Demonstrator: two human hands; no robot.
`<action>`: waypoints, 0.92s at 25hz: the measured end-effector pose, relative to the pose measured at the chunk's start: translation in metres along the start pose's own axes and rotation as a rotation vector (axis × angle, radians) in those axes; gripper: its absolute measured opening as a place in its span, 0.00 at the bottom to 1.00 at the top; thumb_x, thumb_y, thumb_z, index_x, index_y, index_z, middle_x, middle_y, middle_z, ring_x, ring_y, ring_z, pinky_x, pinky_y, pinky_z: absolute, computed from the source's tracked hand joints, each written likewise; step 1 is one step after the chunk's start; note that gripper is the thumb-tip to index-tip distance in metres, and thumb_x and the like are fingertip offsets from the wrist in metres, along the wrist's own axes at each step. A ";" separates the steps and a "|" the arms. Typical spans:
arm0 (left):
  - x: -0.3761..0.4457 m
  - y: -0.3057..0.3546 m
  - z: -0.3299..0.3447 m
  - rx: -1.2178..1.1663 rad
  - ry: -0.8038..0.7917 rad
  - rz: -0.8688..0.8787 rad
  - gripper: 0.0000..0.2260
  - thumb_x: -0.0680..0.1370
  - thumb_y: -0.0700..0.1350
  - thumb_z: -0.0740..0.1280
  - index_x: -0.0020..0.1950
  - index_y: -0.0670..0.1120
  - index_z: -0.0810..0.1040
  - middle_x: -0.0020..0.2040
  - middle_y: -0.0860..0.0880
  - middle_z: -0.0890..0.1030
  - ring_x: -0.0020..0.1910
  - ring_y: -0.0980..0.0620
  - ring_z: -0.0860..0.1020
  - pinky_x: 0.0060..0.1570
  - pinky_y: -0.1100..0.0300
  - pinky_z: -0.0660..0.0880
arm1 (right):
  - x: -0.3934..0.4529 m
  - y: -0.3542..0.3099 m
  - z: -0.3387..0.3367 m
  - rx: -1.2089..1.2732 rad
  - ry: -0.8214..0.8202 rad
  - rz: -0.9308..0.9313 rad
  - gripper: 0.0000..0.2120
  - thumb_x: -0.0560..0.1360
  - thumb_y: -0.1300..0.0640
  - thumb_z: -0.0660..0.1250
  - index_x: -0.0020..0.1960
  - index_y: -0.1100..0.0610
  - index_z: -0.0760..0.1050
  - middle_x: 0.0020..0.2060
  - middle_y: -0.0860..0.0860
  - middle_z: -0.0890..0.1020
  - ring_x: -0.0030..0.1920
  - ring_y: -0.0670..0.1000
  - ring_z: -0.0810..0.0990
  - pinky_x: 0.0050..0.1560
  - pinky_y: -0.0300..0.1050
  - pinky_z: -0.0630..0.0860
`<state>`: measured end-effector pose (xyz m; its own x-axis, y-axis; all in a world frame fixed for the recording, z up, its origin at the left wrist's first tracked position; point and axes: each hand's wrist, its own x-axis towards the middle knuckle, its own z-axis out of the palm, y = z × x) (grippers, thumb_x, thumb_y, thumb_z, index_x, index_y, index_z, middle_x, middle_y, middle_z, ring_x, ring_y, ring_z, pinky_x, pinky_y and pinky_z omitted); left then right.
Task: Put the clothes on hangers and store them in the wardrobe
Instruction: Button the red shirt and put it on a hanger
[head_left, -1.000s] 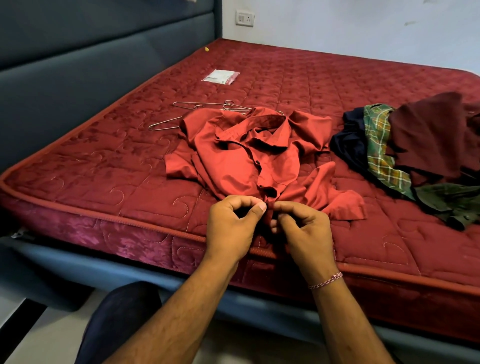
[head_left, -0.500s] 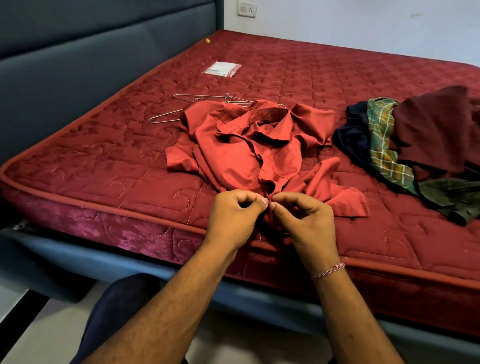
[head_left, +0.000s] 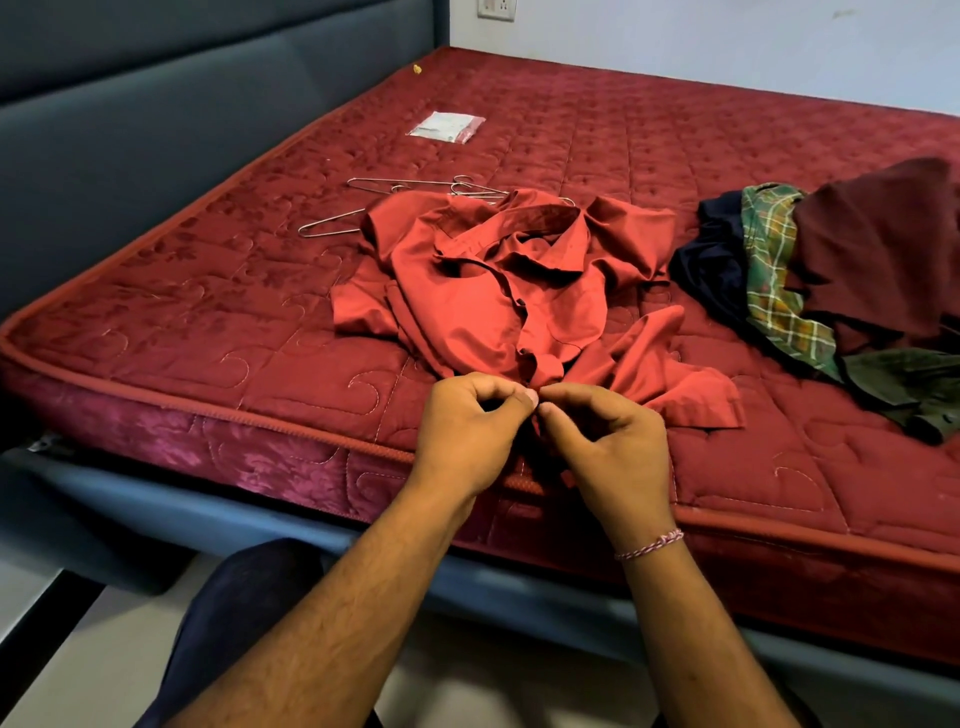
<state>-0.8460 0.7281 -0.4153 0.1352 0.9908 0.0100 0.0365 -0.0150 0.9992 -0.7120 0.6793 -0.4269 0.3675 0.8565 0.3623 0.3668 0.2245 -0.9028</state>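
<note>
Hands pinch the bottom of the red shirt front.

Left hand (head_left: 470, 421) and right hand (head_left: 605, 441) squeeze the red shirt (head_left: 498, 291) at the mattress (head_left: 218, 332) edge, maybe doing a button; wire hangers (head_left: 395, 200) wait behind, more clothes (head_left: 841, 280) piled right.

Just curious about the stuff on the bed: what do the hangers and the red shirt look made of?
The hangers look like thin bare metal wire, grey with a dull shine. The red shirt looks like smooth woven cloth, perhaps cotton: it creases softly and has a faint sheen.
</note>
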 end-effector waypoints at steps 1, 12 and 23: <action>0.001 0.000 -0.001 0.005 -0.012 -0.003 0.06 0.76 0.39 0.74 0.40 0.47 0.86 0.40 0.51 0.86 0.40 0.58 0.82 0.46 0.61 0.78 | 0.001 -0.001 -0.001 0.090 -0.019 0.063 0.06 0.75 0.66 0.74 0.48 0.57 0.86 0.39 0.49 0.87 0.37 0.47 0.85 0.41 0.42 0.81; 0.001 -0.002 -0.006 0.351 -0.047 0.301 0.04 0.76 0.39 0.74 0.46 0.48 0.86 0.45 0.56 0.83 0.47 0.61 0.80 0.50 0.66 0.74 | 0.009 -0.007 -0.005 0.072 -0.069 0.158 0.05 0.74 0.66 0.76 0.46 0.58 0.82 0.35 0.51 0.84 0.32 0.49 0.81 0.33 0.43 0.77; 0.013 -0.011 -0.064 0.912 -0.209 0.611 0.15 0.72 0.55 0.68 0.56 0.52 0.84 0.53 0.57 0.77 0.56 0.54 0.75 0.58 0.52 0.76 | -0.010 0.001 -0.036 -0.714 -0.231 -0.286 0.10 0.71 0.44 0.70 0.50 0.45 0.82 0.48 0.41 0.79 0.53 0.49 0.77 0.52 0.56 0.74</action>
<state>-0.9079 0.7500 -0.4240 0.5394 0.7422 0.3978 0.6079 -0.6701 0.4258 -0.6847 0.6548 -0.4231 0.0195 0.9027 0.4298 0.9067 0.1652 -0.3881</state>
